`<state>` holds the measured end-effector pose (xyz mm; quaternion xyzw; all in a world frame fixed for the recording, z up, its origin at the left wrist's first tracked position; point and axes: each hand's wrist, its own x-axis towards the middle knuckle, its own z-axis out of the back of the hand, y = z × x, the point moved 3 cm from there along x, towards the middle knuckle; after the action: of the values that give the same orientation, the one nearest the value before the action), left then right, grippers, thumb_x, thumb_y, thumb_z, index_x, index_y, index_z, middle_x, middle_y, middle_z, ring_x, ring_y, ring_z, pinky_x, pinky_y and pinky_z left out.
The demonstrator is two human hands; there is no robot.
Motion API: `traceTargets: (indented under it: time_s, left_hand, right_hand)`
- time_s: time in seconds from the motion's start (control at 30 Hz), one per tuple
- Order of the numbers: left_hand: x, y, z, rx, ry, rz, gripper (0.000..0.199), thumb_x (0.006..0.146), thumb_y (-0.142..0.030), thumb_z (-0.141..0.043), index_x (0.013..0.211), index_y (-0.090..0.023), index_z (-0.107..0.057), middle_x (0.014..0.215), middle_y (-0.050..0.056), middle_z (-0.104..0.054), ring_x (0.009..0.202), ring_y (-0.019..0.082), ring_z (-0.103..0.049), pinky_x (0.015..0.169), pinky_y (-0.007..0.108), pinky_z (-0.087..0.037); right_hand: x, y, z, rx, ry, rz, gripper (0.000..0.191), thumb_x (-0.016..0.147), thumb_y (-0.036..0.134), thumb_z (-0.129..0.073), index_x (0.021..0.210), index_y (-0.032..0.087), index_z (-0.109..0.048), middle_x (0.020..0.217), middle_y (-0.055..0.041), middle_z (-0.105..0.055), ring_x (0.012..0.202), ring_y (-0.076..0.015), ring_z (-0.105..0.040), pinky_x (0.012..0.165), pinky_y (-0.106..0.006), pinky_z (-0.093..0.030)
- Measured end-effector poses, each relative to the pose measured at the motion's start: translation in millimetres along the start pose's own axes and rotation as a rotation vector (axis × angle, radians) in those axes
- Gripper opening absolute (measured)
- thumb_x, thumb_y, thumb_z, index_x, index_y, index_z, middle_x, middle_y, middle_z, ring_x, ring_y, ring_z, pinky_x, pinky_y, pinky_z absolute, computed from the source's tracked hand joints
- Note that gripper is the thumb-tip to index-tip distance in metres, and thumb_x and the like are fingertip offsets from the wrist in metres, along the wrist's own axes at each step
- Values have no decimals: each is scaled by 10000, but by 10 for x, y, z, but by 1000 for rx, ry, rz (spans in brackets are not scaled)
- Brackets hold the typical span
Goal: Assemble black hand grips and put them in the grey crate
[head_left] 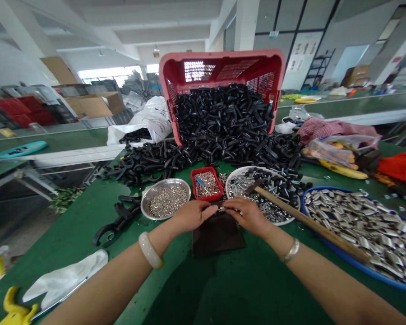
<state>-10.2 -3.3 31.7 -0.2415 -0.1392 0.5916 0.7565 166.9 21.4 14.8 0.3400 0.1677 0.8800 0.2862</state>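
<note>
This is a factory workshop, with long green workbenches [71,234], a red crate [222,56] and heaped black plastic parts [223,122].

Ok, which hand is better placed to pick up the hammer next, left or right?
Probably the right hand: it is nearest the hammer's wooden handle, on its own side, while the left hand is further away, beside the metal bowl.
</note>
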Motion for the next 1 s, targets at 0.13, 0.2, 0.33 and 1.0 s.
traceTargets:
  time_s: [0.13,0.2,0.33,1.0]
  left_hand:
    - [105,202,-81,-472,239,323,777,775,-668,-40,810,-180,-644,789,54,-680,656,170,-603,576,278,-469]
    - [147,291,-190,-542,299,396,800,757,-685,-14,766,-177,-632,777,60,-677,625,166,-600,538,275,-461]
    - [172,368,-281,-207,88,349,661,796,-635,-154,769,-165,-618,816,72,-661,729,185,-604,653,289,-458]
    - [-99,329,-213,230,-292,241,389,814,-479,-405,1101,-252,-536,1121,36,-565,973,190,-541,781,276,-431]
  right_hand:
    - [157,-232,-67,230,111,-214,184,789,278,-539,905,186,-648,887,-38,-677,819,-151,-612,751,-284,-471]
    - [178,-334,-117,252,208,-295,182,772,285,-555,869,170,-656,838,-35,-684,764,-147,-621,701,-263,-476]
    - [196,-370,-234,71,282,-306,152,763,267,-566,808,164,-668,778,-35,-683,718,-146,-610,666,-252,-452]
    - [1339,-84,-834,-264,424,-34,239,808,263,-470,967,230,-646,1011,-6,-655,944,-143,-570,808,-233,-392]
